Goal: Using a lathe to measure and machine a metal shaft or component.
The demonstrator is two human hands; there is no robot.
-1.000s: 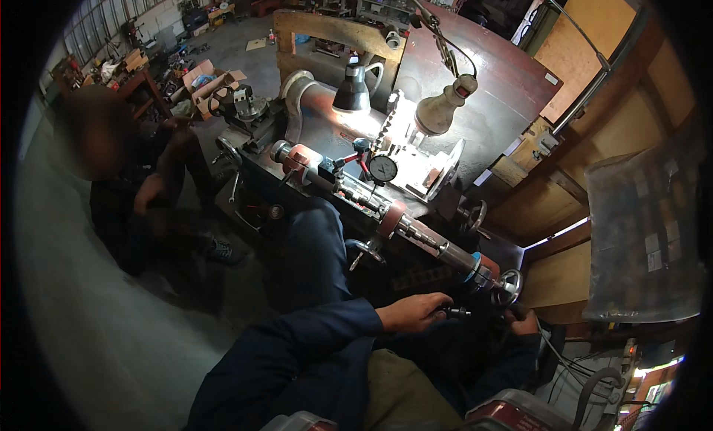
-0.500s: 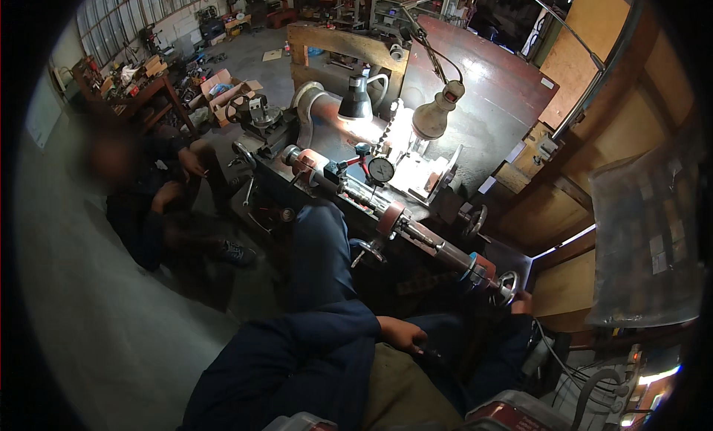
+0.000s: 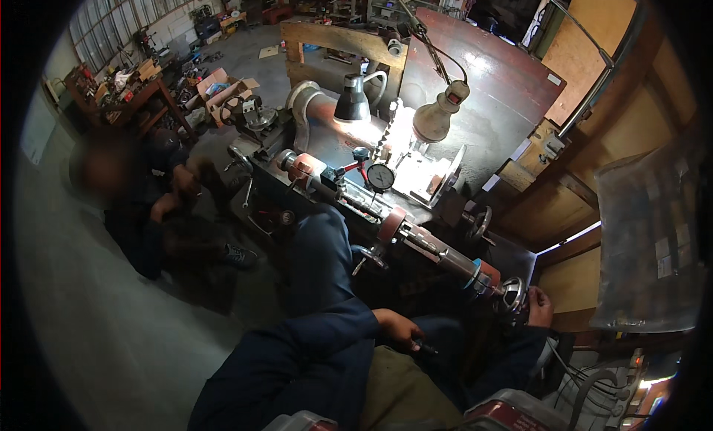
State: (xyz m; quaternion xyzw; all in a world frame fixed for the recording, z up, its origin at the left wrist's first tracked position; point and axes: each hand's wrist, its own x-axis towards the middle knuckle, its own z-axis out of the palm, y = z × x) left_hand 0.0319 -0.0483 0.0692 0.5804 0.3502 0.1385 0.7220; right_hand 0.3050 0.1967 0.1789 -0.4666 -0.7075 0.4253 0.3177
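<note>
In front of me, a long cylindrical machine spindle (image 3: pixel 453 259) with red collars runs diagonally down to a chrome handwheel (image 3: pixel 513 293). My right hand (image 3: pixel 541 310) is at the wheel's right rim, fingers curled at its edge; the exact grip is partly hidden. Resting by my lap, my left hand (image 3: pixel 399 328) is closed round a small dark handheld object (image 3: pixel 426 348), whose kind I cannot make out. A round dial indicator (image 3: pixel 380 177) on a red and black arm sits over the spindle's middle, its stem pointing down to it.
Two lamps, a black one (image 3: pixel 353 104) and a beige one (image 3: pixel 438 117), light the machine. A person (image 3: pixel 148 208) sits at the left. Cardboard boxes (image 3: pixel 223 89) lie behind. Cables (image 3: pixel 587 379) hang at lower right, below a plastic sheet (image 3: pixel 646 245).
My right hand has shifted slightly right and down along the handwheel, which looks turned. My left hand has moved a little left and up. The seated person's hands have come closer together.
</note>
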